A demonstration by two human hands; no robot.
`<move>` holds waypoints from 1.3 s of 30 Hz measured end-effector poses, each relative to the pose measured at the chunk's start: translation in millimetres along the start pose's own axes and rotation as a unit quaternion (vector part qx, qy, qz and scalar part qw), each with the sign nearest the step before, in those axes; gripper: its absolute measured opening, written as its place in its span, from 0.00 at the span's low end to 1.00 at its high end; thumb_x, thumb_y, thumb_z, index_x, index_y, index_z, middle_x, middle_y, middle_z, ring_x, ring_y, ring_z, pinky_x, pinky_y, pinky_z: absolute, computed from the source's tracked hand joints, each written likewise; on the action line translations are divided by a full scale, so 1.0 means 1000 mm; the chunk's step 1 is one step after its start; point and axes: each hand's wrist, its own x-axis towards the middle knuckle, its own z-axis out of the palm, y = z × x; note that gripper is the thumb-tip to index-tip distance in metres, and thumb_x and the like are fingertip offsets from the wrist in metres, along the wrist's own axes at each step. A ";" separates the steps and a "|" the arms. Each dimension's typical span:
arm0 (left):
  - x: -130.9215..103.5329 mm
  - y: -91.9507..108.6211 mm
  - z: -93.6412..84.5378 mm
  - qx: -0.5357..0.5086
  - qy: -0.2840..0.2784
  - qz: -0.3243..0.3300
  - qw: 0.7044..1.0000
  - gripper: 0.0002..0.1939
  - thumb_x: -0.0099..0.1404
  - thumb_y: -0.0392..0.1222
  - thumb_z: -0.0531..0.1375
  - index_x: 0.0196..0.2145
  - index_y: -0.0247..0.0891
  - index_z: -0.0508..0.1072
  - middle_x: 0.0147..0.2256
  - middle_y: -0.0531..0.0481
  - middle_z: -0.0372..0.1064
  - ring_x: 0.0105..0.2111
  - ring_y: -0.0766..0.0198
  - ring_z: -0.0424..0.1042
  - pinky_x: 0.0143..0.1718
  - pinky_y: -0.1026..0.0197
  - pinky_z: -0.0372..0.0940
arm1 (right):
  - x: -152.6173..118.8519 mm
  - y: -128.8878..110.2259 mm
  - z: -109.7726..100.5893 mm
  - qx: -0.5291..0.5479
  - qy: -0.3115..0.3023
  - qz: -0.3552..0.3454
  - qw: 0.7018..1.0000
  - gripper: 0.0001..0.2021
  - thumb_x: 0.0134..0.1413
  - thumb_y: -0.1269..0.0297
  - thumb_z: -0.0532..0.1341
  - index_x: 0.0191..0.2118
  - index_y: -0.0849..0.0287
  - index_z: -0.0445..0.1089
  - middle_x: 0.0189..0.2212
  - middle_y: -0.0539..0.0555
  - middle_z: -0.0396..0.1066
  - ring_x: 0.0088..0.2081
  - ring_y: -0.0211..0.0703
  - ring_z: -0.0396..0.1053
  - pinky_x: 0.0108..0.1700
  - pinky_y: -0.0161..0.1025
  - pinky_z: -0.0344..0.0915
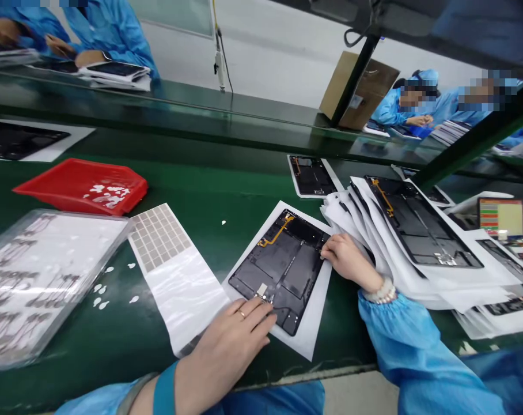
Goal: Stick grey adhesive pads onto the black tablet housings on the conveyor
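Observation:
A black device housing [283, 265] with an orange flex strip lies tilted on a white paper sheet [309, 340] at the middle of the bench. My left hand [231, 340] rests at its lower left edge, fingers stretched out over the corner by a small beige patch. At the right edge of the housing, my right hand [348, 259] has its fingertips pinched together; whatever is between them is too small to make out. Left of the housing lies a sheet of square grey stickers [160, 236], its lower part bare white backing.
A red scoop tray [82, 187] holds white scraps; a clear tray [41, 282] of small wired parts lies below it. Paper-interleaved housings [421, 225] are stacked at right. Loose white tabs [102, 305] dot the green bench. People in blue work beyond.

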 end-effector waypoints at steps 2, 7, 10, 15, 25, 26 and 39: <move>0.000 -0.001 0.000 -0.005 0.000 0.002 1.000 0.11 0.68 0.35 0.52 0.47 0.41 0.68 0.48 0.50 0.69 0.48 0.58 0.68 0.48 0.56 0.62 | 0.007 0.000 -0.004 0.008 -0.040 -0.025 0.999 0.10 0.55 0.69 0.56 0.26 0.57 0.71 0.30 0.54 0.70 0.38 0.46 0.62 0.46 0.44 0.59; 0.000 -0.002 -0.001 -0.010 0.004 0.005 1.000 0.11 0.68 0.35 0.52 0.47 0.40 0.68 0.48 0.50 0.69 0.48 0.59 0.68 0.47 0.55 0.62 | 0.020 0.001 -0.016 0.011 -0.115 -0.058 0.992 0.07 0.48 0.74 0.60 0.24 0.57 0.72 0.29 0.50 0.71 0.39 0.43 0.63 0.45 0.39 0.59; 0.000 -0.003 0.000 -0.010 0.008 0.012 1.000 0.11 0.69 0.35 0.51 0.47 0.41 0.69 0.48 0.50 0.70 0.47 0.59 0.68 0.47 0.55 0.63 | 0.022 0.000 -0.018 -0.003 -0.133 -0.055 0.990 0.07 0.47 0.75 0.61 0.24 0.56 0.72 0.30 0.50 0.71 0.40 0.43 0.63 0.44 0.38 0.60; 0.000 -0.004 0.000 -0.013 0.003 0.015 1.000 0.12 0.69 0.36 0.50 0.47 0.40 0.69 0.48 0.50 0.70 0.47 0.58 0.69 0.46 0.53 0.64 | 0.020 -0.002 -0.013 -0.061 -0.095 -0.007 0.994 0.03 0.46 0.67 0.65 0.28 0.59 0.70 0.33 0.56 0.68 0.40 0.49 0.62 0.43 0.44 0.61; -0.005 -0.006 0.002 0.025 0.004 0.043 0.999 0.14 0.67 0.33 0.51 0.49 0.37 0.68 0.47 0.45 0.69 0.48 0.56 0.68 0.47 0.54 0.68 | 0.042 0.000 0.006 -0.122 0.084 0.078 0.986 0.13 0.60 0.61 0.53 0.42 0.63 0.70 0.40 0.63 0.70 0.45 0.53 0.64 0.46 0.46 0.60; -0.006 -0.006 0.003 0.031 0.004 0.044 0.999 0.15 0.67 0.32 0.52 0.50 0.37 0.68 0.47 0.45 0.69 0.48 0.56 0.68 0.47 0.55 0.68 | 0.046 -0.001 0.008 -0.125 0.087 0.077 0.985 0.12 0.60 0.61 0.54 0.39 0.63 0.71 0.38 0.63 0.70 0.44 0.53 0.64 0.45 0.46 0.59; -0.008 -0.011 0.017 0.180 0.146 0.088 0.969 0.15 0.72 0.43 0.49 0.51 0.42 0.69 0.55 0.52 0.64 0.53 0.56 0.64 0.47 0.56 0.64 | 0.116 -0.037 -0.029 -0.012 0.293 0.168 0.941 0.19 0.66 0.63 0.39 0.49 0.68 0.60 0.31 0.61 0.69 0.31 0.48 0.66 0.32 0.41 0.56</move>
